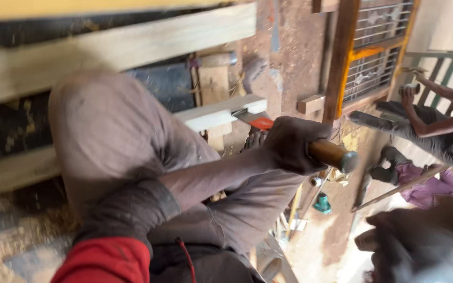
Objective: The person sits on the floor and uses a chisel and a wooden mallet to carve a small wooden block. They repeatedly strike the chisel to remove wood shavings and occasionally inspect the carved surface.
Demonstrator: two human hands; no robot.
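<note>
**Chisel on the light plank, grip closed**

Big items first: pale wooden planks point(116, 44) run across the view, a raised knee in grey trousers point(106, 131) in front, sawdust on the floor point(6, 241). Another person point(436, 120) sits at far right by a wooden window frame point(365, 57).

Left hand point(292, 144) wraps fully round a wooden-handled chisel point(331, 154); fingers point(284, 157) closed tight, no gap. The tool's orange collar point(260, 123) sits near the smaller light plank point(221, 112); contact point is blurred.

Right hand point(410, 246) is low right, badly blurred. Can't tell whether it's open or holding anything.

Judgement: keep the blade square to the plank, wrist locked, knee bracing the work.
</note>
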